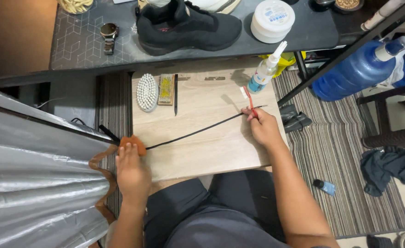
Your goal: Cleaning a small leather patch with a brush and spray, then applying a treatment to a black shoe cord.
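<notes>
A black shoelace [198, 131] lies stretched across a light wooden board [211, 151] on my lap. My left hand [131, 167] presses an orange cloth [135, 143] onto the lace's left end at the board's edge. My right hand [262, 126] holds a red toothbrush [249, 98] against the lace near its right end. A black shoe [186, 25] stands on the dark table [73, 46] beyond the board.
On the board's far side lie a white brush [147, 92], a yellow-bristled wooden brush [166, 89], a black stick [175, 94] and a spray bottle [264, 71]. A wristwatch [109, 36] and white jar [272, 19] sit on the table. Blue water bottle [356, 71] lies right.
</notes>
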